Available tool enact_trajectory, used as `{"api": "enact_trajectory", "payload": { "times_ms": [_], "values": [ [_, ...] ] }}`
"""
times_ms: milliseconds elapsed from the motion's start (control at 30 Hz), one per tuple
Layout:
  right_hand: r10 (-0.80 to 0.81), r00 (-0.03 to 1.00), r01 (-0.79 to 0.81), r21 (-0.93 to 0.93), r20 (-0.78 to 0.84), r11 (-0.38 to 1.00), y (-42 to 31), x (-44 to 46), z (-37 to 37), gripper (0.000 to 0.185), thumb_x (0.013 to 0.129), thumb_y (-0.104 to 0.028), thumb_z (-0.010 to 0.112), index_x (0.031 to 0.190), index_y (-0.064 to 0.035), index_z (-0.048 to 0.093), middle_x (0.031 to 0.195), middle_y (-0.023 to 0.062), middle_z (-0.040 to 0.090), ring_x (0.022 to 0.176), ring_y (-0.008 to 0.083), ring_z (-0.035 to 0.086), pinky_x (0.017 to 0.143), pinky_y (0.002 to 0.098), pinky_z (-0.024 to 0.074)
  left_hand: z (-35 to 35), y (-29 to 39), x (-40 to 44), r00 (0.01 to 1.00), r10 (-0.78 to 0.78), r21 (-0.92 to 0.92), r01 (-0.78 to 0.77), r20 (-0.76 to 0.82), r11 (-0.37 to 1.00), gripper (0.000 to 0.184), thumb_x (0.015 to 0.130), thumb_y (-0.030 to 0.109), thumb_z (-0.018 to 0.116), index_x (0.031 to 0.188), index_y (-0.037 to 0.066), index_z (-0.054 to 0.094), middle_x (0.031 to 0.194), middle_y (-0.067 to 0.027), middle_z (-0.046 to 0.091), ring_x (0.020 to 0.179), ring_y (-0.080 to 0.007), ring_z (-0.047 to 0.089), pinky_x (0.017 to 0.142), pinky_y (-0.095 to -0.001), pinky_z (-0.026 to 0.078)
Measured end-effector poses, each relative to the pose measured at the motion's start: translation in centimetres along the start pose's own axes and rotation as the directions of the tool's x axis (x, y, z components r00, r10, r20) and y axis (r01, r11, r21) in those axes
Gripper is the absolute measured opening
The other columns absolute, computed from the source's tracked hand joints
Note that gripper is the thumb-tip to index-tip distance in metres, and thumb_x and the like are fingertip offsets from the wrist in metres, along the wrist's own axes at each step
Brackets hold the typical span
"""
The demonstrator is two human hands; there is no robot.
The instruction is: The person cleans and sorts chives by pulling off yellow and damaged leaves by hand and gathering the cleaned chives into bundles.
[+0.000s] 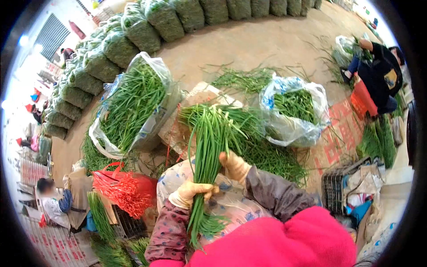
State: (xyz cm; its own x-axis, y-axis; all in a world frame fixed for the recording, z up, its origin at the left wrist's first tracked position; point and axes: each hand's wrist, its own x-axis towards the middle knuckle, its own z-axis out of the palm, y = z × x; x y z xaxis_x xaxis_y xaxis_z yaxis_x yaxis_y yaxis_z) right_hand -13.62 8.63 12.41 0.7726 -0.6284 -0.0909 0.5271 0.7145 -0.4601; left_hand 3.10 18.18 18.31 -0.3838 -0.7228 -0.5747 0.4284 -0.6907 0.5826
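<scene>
My gloved left hand point(193, 194) is wrapped around the lower part of a bunch of green chives point(209, 147). The bunch stands upright over my lap, its pale ends at the top and its leaf tips hanging below my fist. Beside the bunch on the right is my gloved right hand point(235, 167), fingers curled in close to the stalks; anything in them is hidden. A patterned plastic cover point(175, 180) lies over my knees. More loose chives point(271, 155) are heaped just beyond my right hand.
Two plastic bags of greens, a large one point(133, 104) and a smaller one point(296, 104), stand ahead. Red ties point(122, 193) lie at my left, above a black crate point(129, 222). Another crate point(333, 189) is right. Packed sacks point(162, 22) line the back; people sit at both sides.
</scene>
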Motion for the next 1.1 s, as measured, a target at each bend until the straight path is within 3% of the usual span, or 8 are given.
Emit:
{"api": "enact_trajectory", "payload": {
  "times_ms": [233, 333, 467, 533, 667, 867, 1033, 1100],
  "values": [
    [-0.724, 0.649, 0.445, -0.655, -0.235, 0.611, -2.8, 2.5, -2.7, 0.074, 0.078, -0.004, 0.072, 0.139, -0.0089, 0.031, 0.119, 0.0078, 0.055, 0.094, 0.0192, 0.058, 0.079, 0.0287, 0.0512, 1.4, -1.2, -0.6, 0.996, -0.093, 0.003, 0.093, 0.016, 0.996, 0.044, 0.078, 0.011, 0.071, 0.116, -0.001, 0.053, 0.106, -0.0171, 0.063, 0.053, -0.0119, 0.051, 0.048, -0.0234, 0.043],
    [-0.903, 0.351, 0.356, -0.928, 0.246, -0.115, -4.8, 3.6, -4.9, 0.017, 0.087, -0.007, 0.060, 0.104, -0.0027, 0.061, 0.108, 0.0106, 0.060, 0.087, 0.0196, 0.058, 0.075, 0.0343, 0.0496, 2.0, -1.1, 0.1, 0.998, -0.060, 0.049, 0.060, 0.006, 0.997, 0.054, 0.077, 0.010, 0.071, 0.125, 0.000, 0.048, 0.115, -0.0159, 0.060, 0.052, -0.0121, 0.050, 0.047, -0.0234, 0.042],
    [-0.836, 0.459, 0.175, -0.892, -0.301, 0.417, -7.4, 3.0, -5.5, 0.032, 0.098, -0.031, 0.047, 0.088, -0.0045, 0.061, 0.081, 0.0046, 0.061, 0.070, 0.0128, 0.054, 0.062, 0.0290, 0.0465, 2.7, -0.4, 0.1, 0.998, -0.035, 0.099, 0.040, -0.049, 0.994, 0.057, 0.076, 0.006, 0.071, 0.127, 0.002, 0.047, 0.112, -0.0146, 0.062, 0.054, -0.0111, 0.050, 0.047, -0.0225, 0.041],
    [-0.534, 0.489, 0.341, -0.412, -0.690, 0.845, -9.8, 2.5, -7.0, 0.036, 0.096, -0.042, 0.048, 0.089, -0.0105, 0.063, 0.064, -0.0011, 0.052, 0.051, 0.0085, 0.044, 0.043, 0.0226, 0.0331, 2.9, 0.2, -0.5, 0.995, -0.043, 0.141, 0.055, -0.090, 0.989, 0.058, 0.075, 0.004, 0.071, 0.128, 0.002, 0.047, 0.111, -0.0141, 0.063, 0.055, -0.0106, 0.051, 0.047, -0.0222, 0.041],
    [-0.411, 0.452, 0.255, -0.327, -0.792, 0.910, -13.4, -0.9, -9.8, 0.028, 0.097, -0.035, 0.047, 0.093, -0.0129, 0.064, 0.062, -0.0044, 0.051, 0.041, 0.0055, 0.036, 0.035, 0.0218, 0.0260, 1.9, 1.0, -1.9, 0.989, -0.072, 0.167, 0.093, -0.131, 0.981, 0.059, 0.074, 0.003, 0.072, 0.127, 0.005, 0.047, 0.101, -0.0105, 0.063, 0.059, -0.0105, 0.054, 0.048, -0.0224, 0.044],
    [-0.269, 0.864, -0.018, -0.561, -0.425, 0.828, -9.0, -2.3, -1.7, 0.026, 0.088, -0.017, 0.065, 0.112, -0.0058, 0.060, 0.073, -0.0001, 0.061, 0.060, 0.0080, 0.054, 0.051, 0.0226, 0.0427, -0.1, -0.8, -2.1, 0.950, 0.199, 0.602, -0.015, -0.241, 0.799, 0.078, 0.075, 0.003, 0.071, 0.143, 0.013, 0.034, 0.102, -0.0101, 0.065, 0.059, -0.0159, 0.059, 0.052, -0.0271, 0.047],
    [-0.662, 0.697, 0.023, -0.914, -0.276, 0.405, -6.3, -2.1, -3.2, 0.015, 0.087, -0.013, 0.064, 0.099, -0.0045, 0.066, 0.088, 0.0054, 0.068, 0.069, 0.0119, 0.061, 0.062, 0.0255, 0.0516, 1.1, -0.9, -2.5, 0.836, 0.540, 0.990, 0.022, -0.096, 0.142, 0.083, 0.072, -0.006, 0.061, 0.145, 0.023, 0.032, 0.119, -0.0158, 0.060, 0.094, -0.0312, 0.062, 0.078, -0.0336, 0.048],
    [-0.594, 0.575, -0.108, -0.772, -0.562, 0.626, -8.3, -3.5, -5.2, 0.011, 0.087, -0.009, 0.060, 0.094, -0.0033, 0.066, 0.088, 0.0062, 0.069, 0.067, 0.0131, 0.061, 0.058, 0.0283, 0.0518, 0.5, -1.6, -3.0, 0.794, 0.601, 0.995, 0.090, -0.092, 0.034, 0.090, 0.069, -0.006, 0.055, 0.144, 0.036, 0.029, 0.123, -0.0154, 0.057, 0.089, -0.0391, 0.062, 0.072, -0.0430, 0.051]
  ]
}}
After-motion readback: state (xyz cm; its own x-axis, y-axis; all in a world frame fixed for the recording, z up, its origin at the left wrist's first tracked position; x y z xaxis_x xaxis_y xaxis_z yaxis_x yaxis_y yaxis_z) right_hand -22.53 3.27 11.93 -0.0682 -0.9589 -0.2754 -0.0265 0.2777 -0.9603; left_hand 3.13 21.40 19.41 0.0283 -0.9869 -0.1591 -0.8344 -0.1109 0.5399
